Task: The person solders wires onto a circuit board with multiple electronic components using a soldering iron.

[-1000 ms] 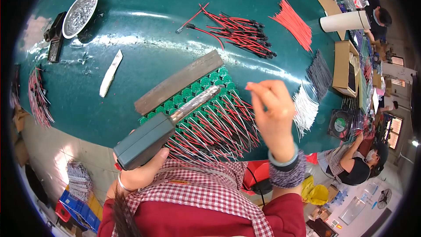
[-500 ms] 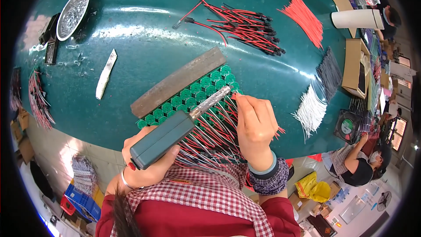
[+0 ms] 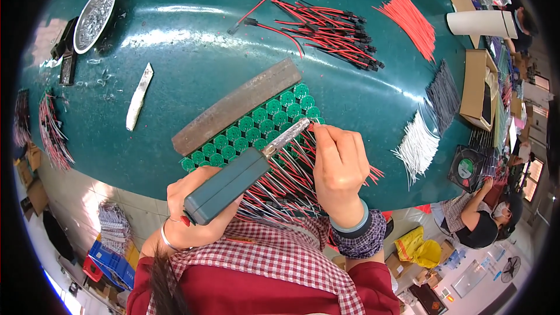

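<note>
My left hand [image 3: 201, 210] is wrapped around the dark green body of a soldering gun [image 3: 228, 185]. Its metal tip points up and right, at the right end of a panel of round green circuit boards [image 3: 265, 121]. Close to that tip, my right hand [image 3: 341, 166] pinches red wire [image 3: 312, 128] at the panel's edge; the exact contact is too small to make out. Rows of red, white and black wires [image 3: 280, 184] run from the boards toward me, partly under the gun. Along the panel's far side lies a flat grey-brown bar [image 3: 239, 105].
Beyond the panel lie connector-ended red and black wires [image 3: 332, 32]. Red [image 3: 408, 20], grey-black [image 3: 443, 96] and white wire bundles [image 3: 417, 149] are on the right, near an open carton [image 3: 478, 90] and a small fan [image 3: 465, 168]. A metal bowl [image 3: 94, 18] stands far left.
The soldering gun and my left hand have shifted slightly right, bringing the tip a little closer to my right fingers. My right hand stays nearly in place, still pinching.
</note>
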The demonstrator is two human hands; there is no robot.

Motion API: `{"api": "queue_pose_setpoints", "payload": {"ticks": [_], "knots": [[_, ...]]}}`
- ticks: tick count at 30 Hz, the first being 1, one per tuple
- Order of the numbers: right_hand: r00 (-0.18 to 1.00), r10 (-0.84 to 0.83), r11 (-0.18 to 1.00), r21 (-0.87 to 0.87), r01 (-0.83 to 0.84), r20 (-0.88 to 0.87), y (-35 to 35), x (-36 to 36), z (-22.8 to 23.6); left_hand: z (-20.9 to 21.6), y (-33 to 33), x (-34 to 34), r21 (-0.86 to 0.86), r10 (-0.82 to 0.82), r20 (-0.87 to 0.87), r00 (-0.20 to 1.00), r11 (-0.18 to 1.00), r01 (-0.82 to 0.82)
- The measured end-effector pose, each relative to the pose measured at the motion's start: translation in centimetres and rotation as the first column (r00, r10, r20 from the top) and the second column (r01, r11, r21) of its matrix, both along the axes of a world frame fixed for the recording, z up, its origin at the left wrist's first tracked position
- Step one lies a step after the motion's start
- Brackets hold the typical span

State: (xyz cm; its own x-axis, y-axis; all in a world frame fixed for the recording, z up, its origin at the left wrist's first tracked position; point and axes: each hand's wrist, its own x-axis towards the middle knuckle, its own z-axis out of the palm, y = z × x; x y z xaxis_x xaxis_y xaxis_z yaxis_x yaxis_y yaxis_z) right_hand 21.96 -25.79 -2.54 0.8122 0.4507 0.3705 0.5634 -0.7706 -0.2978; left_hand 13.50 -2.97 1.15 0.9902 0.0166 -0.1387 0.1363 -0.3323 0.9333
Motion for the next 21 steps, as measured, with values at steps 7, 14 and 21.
{"api": "queue_pose_setpoints", "payload": {"ticks": [7,14,21], "knots": [[1.0,0.011,1.0,-0.019,-0.011,-0.012,-0.1,-0.1,0.1,-0.1,0.0,-0.1,0.019,-0.029,-0.033,0.999,0.999,0.029],[1.0,0.014,1.0,-0.021,-0.014,-0.01,0.1,-0.1,0.2,0.3,0.0,-0.7,0.043,0.037,0.0,0.999,0.998,-0.037],[1.0,0.008,1.0,-0.027,-0.008,0.004,0.1,0.0,0.0,0.0,0.4,-1.8,0.035,0.085,-0.064,0.994,0.996,-0.083]]}}
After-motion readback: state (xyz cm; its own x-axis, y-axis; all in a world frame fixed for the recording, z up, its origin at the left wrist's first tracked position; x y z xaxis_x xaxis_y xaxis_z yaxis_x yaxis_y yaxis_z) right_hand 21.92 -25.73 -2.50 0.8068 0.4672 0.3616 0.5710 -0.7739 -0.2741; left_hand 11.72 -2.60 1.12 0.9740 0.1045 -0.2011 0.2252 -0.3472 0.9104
